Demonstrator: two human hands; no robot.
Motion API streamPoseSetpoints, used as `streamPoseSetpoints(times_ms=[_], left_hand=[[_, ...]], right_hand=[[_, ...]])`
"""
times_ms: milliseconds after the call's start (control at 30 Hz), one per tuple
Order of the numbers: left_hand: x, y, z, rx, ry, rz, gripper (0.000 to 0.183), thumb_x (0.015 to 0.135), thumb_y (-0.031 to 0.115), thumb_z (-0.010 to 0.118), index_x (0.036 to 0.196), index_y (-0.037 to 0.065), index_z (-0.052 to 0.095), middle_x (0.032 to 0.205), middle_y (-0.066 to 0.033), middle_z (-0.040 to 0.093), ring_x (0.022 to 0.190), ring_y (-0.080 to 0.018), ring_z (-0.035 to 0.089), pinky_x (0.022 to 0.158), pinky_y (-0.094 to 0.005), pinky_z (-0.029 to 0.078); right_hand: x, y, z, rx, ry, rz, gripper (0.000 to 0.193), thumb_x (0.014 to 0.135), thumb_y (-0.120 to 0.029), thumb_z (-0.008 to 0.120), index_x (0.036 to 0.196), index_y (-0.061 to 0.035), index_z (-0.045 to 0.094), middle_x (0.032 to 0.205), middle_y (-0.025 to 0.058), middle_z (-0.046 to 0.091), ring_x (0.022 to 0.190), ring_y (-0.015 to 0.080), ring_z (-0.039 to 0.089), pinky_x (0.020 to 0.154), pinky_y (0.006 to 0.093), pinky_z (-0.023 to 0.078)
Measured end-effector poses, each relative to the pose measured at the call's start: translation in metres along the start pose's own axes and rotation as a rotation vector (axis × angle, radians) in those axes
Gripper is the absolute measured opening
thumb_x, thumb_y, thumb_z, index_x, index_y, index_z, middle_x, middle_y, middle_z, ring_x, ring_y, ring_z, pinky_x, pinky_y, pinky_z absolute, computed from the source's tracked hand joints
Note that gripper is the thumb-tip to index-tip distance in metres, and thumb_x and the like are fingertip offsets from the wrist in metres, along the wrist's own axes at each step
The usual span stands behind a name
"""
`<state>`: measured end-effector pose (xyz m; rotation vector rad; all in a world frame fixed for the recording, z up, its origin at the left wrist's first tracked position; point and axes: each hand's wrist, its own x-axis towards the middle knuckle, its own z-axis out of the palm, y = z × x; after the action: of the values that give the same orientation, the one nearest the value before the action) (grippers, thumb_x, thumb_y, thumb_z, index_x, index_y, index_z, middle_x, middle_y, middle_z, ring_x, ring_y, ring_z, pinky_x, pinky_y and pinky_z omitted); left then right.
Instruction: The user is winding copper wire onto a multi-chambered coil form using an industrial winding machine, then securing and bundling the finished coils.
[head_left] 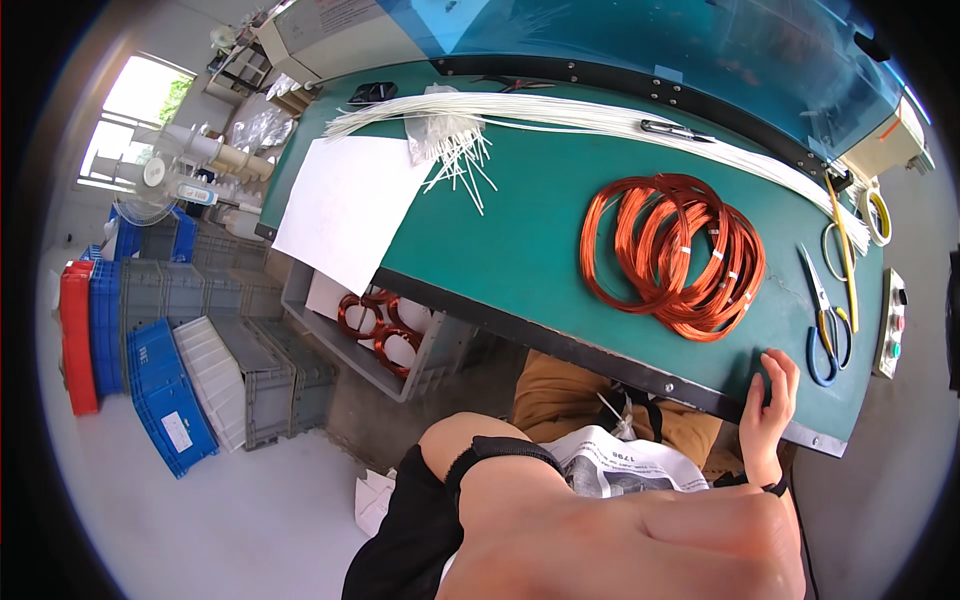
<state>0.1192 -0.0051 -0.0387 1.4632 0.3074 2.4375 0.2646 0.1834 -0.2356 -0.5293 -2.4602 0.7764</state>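
Note:
My right hand [768,402] rests at the front right edge of the green table [500,240], fingers apart and slightly bent, holding nothing. A dark band circles its wrist. Just beyond it lie scissors [822,325] with blue handles, blades pointing away. To its left is a flat pile of overlapping copper wire coils [675,255], some bound with small white ties. Bare skin of an arm, very close, fills the lower middle; my left hand is out of view.
Long white tubes [570,108] stretch along the back, with a utility knife [677,131] on them. A white sheet [345,205] overhangs the left edge. Below, a grey crate [440,350] holds more coils. A switch box [891,325] stands right; stacked bins [170,400] stand left.

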Motion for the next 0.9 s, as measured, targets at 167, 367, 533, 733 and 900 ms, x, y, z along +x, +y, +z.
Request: streamPoseSetpoints(times_ms=[167,367,533,733,900], left_hand=[[-0.005,-0.004,0.007,0.065,0.093,0.047,0.041,0.098,0.031,0.04,0.082,0.007,0.07,0.093,-0.0185,0.059,0.087,-0.0234,0.053,0.072,-0.0293,0.045],[-0.007,-0.008,0.006,0.129,0.128,0.086,0.032,0.095,0.027,0.045,0.083,0.008,0.068,0.092,-0.0159,0.06,0.081,-0.021,0.053,0.069,-0.0288,0.044],[-0.007,-0.008,-0.003,0.18,0.104,0.07,0.022,0.092,0.023,0.05,0.083,0.008,0.065,0.09,-0.0132,0.059,0.076,-0.0197,0.054,0.066,-0.0303,0.044],[-0.014,-0.008,-0.003,0.264,0.135,0.033,0.019,0.091,0.022,0.053,0.081,0.007,0.062,0.088,-0.0123,0.058,0.076,-0.0202,0.054,0.063,-0.0328,0.043],[-0.017,-0.006,-0.012,0.316,0.163,-0.007,0.018,0.089,0.021,0.054,0.08,0.007,0.06,0.087,-0.0115,0.057,0.077,-0.0206,0.054,0.061,-0.0348,0.043]], right_hand=[[0.002,-0.003,-0.001,-0.001,-0.019,-0.023,0.027,0.077,0.012,0.05,0.101,0.0035,0.056,0.11,0.0172,0.054,0.102,0.0323,0.053,0.089,0.037,0.043],[0.002,-0.003,-0.001,-0.003,-0.031,-0.032,0.026,0.076,0.012,0.05,0.1,0.0036,0.057,0.109,0.017,0.054,0.101,0.0326,0.053,0.088,0.0373,0.043],[0.001,-0.002,0.002,-0.011,0.003,-0.025,0.026,0.076,0.012,0.05,0.1,0.0035,0.057,0.109,0.017,0.054,0.101,0.0325,0.053,0.088,0.0374,0.043],[-0.004,0.002,0.006,-0.023,0.076,0.014,0.027,0.078,0.011,0.049,0.102,0.0031,0.057,0.11,0.0169,0.055,0.101,0.0316,0.054,0.088,0.0369,0.044],[-0.006,0.002,0.005,-0.044,0.133,0.067,0.025,0.08,0.01,0.049,0.103,0.0027,0.057,0.11,0.0165,0.056,0.1,0.0303,0.055,0.087,0.0353,0.044]])
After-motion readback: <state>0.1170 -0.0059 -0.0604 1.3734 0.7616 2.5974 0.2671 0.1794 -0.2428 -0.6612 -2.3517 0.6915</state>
